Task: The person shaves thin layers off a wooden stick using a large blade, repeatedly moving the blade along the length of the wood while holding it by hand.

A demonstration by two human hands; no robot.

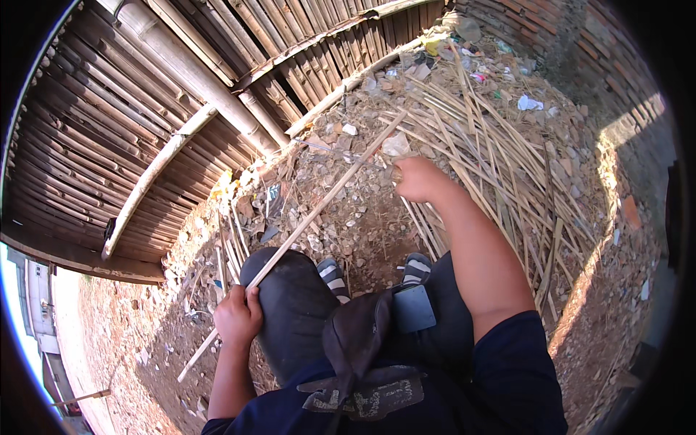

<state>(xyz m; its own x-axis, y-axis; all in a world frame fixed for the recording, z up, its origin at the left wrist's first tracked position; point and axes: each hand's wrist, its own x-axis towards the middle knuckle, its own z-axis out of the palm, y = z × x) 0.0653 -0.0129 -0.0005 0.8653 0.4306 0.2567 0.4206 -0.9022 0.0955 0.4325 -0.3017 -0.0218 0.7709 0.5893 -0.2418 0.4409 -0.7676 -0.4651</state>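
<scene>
Bamboo stick (317, 210), one, head view: long, pale, slanting past the left knee (293, 293), upper end over stony ground (380, 228). Left hand (238, 315): closed round its lower part. Right hand (423, 181): fist closed on a tool handle (396, 174), near the stick's upper part; tool's far end unclear. Stick pile (507, 181): loose, on the right.

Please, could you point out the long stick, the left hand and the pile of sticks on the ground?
Long stick (291, 240): head view, near the middle of its length.
Left hand (238, 317): head view, on the back of the hand.
Pile of sticks (502, 174): head view, on crossing sticks near its middle.
</scene>
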